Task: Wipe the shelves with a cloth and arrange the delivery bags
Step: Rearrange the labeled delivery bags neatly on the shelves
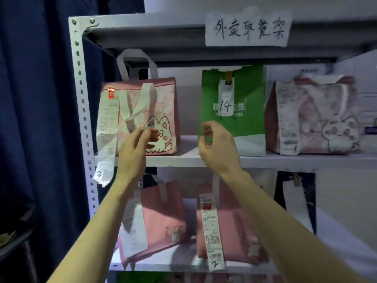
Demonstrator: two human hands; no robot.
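This looks like a takeaway pickup point in a food shop. A grey metal rack [81,94] bears a handwritten paper sign [247,29] reading 外卖取餐架. Its shelves [183,160] hold insulated delivery bags [163,103] hung with long printed receipts [107,119], some numbered by hand.

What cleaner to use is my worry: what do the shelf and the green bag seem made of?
Shelf: probably painted metal, matte light grey; its punched upright and bolted corner suggest it. Green bag: probably non-woven or coated fabric, fairly matte, softly creased; exact kind unclear.
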